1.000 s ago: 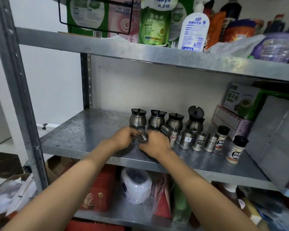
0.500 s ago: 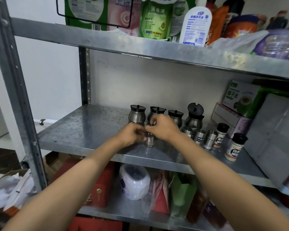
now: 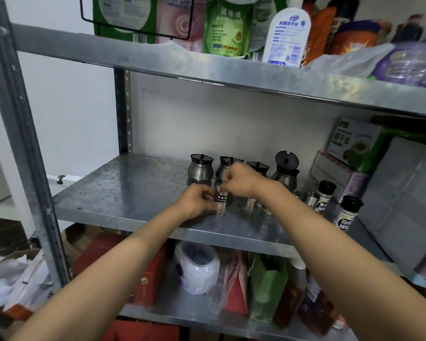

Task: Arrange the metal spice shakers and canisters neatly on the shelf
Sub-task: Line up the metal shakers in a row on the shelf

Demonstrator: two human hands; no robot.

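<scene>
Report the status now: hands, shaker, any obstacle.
Left hand and right hand both on small shaker, upright on shelf. Other shakers close on the right.

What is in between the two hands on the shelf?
In the head view, a small metal shaker with a black label stands upright between the left hand and the right hand. Both hands' fingers touch it.

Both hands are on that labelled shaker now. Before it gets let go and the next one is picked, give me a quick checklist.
1. Labelled shaker upright on shelf: ok.
2. Left hand steadying it low: ok.
3. Right hand at its cap: ok; whether the cap is seated: cannot tell.
4. Label facing front: ok.
5. Lined up with the shakers to the right: cannot tell, right arm hides them.
6. Rear canisters upright; one lid flipped open: not ok.
</scene>
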